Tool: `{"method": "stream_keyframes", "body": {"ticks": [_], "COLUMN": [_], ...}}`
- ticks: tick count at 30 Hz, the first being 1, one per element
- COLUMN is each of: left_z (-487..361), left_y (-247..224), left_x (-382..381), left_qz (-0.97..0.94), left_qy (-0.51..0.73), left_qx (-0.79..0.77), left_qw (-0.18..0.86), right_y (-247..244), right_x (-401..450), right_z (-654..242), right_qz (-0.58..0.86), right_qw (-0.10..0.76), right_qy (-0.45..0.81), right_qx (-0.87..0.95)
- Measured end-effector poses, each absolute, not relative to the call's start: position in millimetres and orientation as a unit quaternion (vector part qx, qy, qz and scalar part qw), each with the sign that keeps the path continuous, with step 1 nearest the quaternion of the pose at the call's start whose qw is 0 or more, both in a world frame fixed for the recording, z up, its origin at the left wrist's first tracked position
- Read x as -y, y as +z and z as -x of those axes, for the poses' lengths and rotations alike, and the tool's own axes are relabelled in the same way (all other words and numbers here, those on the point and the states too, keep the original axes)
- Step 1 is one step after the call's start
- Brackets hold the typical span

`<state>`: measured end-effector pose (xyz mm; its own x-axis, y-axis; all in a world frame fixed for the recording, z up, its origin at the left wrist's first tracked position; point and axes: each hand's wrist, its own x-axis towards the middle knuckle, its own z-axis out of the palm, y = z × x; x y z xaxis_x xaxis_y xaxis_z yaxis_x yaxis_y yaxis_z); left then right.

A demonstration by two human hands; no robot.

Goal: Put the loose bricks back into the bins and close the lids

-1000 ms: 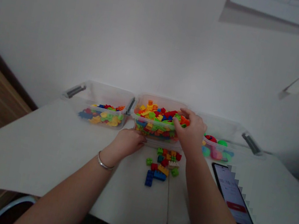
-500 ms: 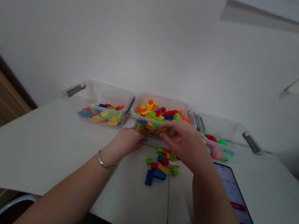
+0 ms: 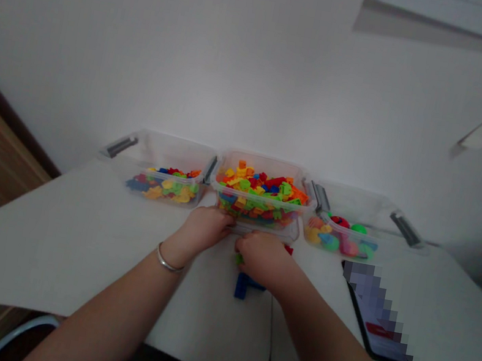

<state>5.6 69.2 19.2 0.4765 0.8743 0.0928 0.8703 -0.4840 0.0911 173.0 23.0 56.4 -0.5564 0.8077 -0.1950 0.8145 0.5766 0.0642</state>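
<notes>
White bench [image 3: 69, 256] carries everything here, its near edge curving in toward the body. Both forearms reach forward over it, a thin metal bangle [image 3: 168, 261] around the left wrist. Nearest, the right hand [image 3: 261, 259] curls down over a small heap of toy building bricks in the bench's middle; a blue brick [image 3: 241, 286], a green brick [image 3: 238, 259] and a red brick [image 3: 288, 250] show around it. Its fingers [image 3: 244, 246] are bent, but whether they grasp a brick cannot be told. Just beside it, the left hand [image 3: 206, 228] has its fingers [image 3: 227, 220] loosely curled against a clear plastic tub [image 3: 260, 229] heaped with colourful bricks; any grip is unclear. That tub stands at the far edge between a left tub [image 3: 171, 152] of mixed pieces and a right tub [image 3: 350, 195] of rounded toys. A phone [image 3: 378, 317] lies face up toward the right edge, its screen pixelated. Behind everything rises a pale wall [image 3: 261, 66].
</notes>
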Motion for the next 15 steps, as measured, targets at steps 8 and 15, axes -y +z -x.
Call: {"method": "stream_keyframes", "body": {"ticks": [8,15], "left_z": [-7.7,-6.2], "left_y": [21.9,19.9], "left_x": [-68.8,-70.0], "left_qz": [-0.862,-0.864], "left_qy": [0.033,0.044], "left_qx": [-0.506,-0.502], "left_qw": [-0.005,-0.005], "right_y": [47.6,49.0], "right_x": [-30.2,-31.4], "right_z": [-172.4,-170.8], "right_qz": [-0.454,-0.461], "right_qw": [0.089,0.099], "right_qy": [-0.011,-0.003], "right_qx": [-0.886,-0.882]}}
